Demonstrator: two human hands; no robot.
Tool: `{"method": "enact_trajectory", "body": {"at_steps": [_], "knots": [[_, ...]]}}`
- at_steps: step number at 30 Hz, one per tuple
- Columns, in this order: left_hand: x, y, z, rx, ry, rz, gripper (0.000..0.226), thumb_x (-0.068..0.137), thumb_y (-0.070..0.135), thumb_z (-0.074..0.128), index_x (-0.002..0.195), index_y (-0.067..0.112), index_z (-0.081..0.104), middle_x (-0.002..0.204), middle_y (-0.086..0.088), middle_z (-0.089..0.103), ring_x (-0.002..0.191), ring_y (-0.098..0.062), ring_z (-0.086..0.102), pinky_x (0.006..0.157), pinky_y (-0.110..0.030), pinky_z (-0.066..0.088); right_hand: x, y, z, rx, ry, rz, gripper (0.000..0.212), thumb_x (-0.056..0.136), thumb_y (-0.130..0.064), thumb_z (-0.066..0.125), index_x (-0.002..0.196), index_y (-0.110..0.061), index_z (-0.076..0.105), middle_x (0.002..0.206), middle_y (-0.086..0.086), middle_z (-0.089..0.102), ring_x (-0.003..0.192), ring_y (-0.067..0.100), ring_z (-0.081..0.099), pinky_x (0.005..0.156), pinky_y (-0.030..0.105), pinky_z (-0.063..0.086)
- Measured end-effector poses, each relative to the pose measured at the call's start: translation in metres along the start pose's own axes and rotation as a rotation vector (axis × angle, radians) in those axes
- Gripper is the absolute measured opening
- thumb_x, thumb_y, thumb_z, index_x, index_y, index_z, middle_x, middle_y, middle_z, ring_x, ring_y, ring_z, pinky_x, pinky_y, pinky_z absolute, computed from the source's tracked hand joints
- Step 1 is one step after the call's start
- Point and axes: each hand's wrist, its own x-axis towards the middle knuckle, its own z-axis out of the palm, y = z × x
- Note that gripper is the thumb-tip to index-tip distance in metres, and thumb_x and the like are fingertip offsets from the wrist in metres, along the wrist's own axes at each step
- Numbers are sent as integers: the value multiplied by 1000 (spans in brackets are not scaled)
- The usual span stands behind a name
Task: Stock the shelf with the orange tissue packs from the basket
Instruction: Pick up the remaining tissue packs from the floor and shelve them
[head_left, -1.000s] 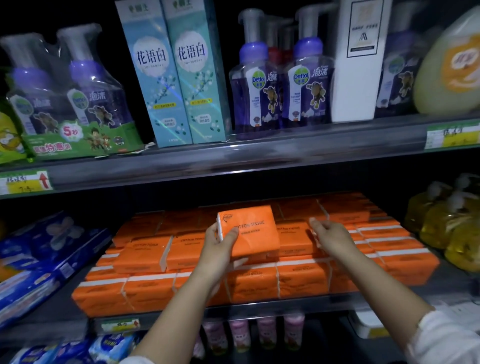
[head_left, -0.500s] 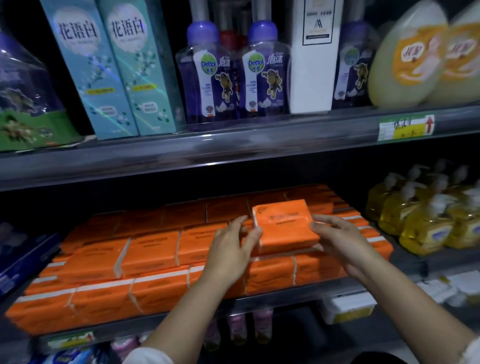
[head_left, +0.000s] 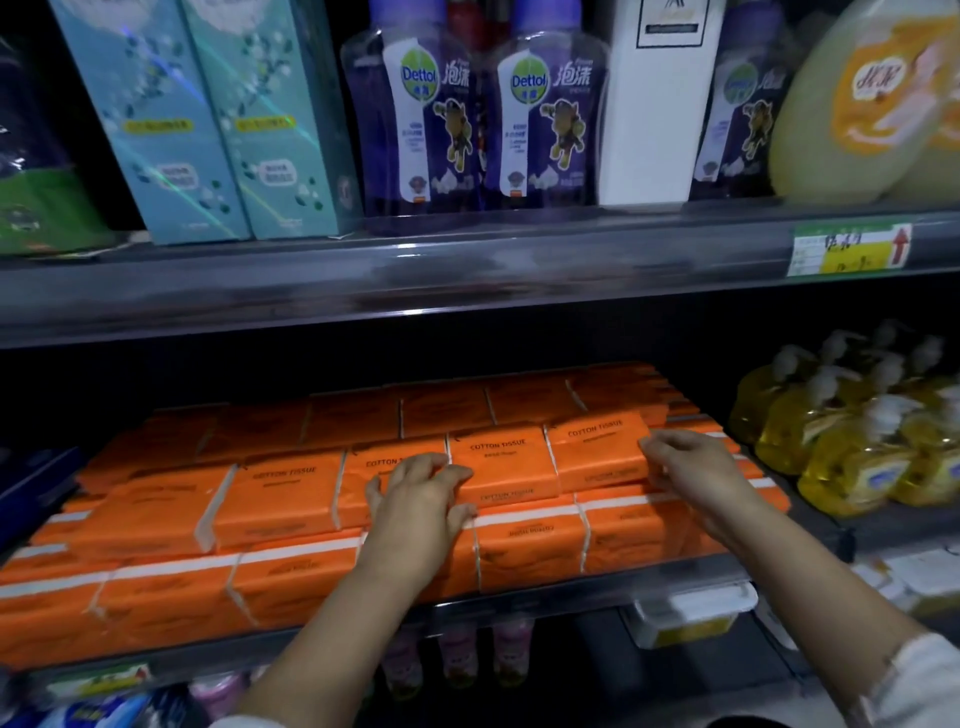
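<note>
Orange tissue packs (head_left: 291, 493) marked COTTON TISSUE fill the middle shelf (head_left: 519, 605) in two layers. One pack (head_left: 501, 465) lies flat in the front row of the upper layer, with another pack (head_left: 597, 449) beside it on the right. My left hand (head_left: 421, 501) rests on the left corner of the first pack, fingers spread over its top. My right hand (head_left: 693, 467) touches the right edge of the second pack with its fingertips. Neither pack is lifted. The basket is not in view.
The upper shelf (head_left: 467, 280) holds teal boxes (head_left: 218, 119), purple Dettol soap bottles (head_left: 545, 109), a white box (head_left: 660, 104) and yellow refill pouches (head_left: 872, 104). Yellow pump bottles (head_left: 852, 436) stand just right of the tissue packs. Pink bottles (head_left: 457, 654) sit on the shelf below.
The pack I held up between both hands has come down flat onto the upper layer. Both hands dropped with it and now lie on the packs. The view has shifted right and closer.
</note>
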Motion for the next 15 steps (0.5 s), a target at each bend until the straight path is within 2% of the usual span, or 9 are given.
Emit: {"method": "enact_trajectory", "body": {"at_steps": [4,7,11,15], "knots": [[0,-4,2,-2,9,23,44,89,36,56,132,36,48,139,9,40,133,-12,30,111,-47,19,-4,1,7,-118,-40,-52,27,81,-18,69,108,-16,65,97,5,68,88,24,64,86,44,52],[-1,-7,4,-13,45,35,42,91,26,56,132,35,49,138,9,42,132,-12,31,110,-46,19,-6,2,10,-238,-16,-81,36,78,-22,71,113,-16,64,103,6,69,93,24,64,87,36,50],[0,-7,3,-25,57,51,43,92,16,52,131,34,51,138,8,44,132,-13,34,109,-46,21,-4,5,12,-396,-4,-81,49,81,-30,68,125,-11,57,117,9,64,105,28,60,94,40,47],[-1,-7,-1,67,34,66,44,91,23,54,132,36,48,139,7,44,131,-16,35,106,-46,26,-12,-3,11,-456,-11,-97,59,84,-32,66,134,-7,48,130,12,56,117,31,54,99,39,43]]}}
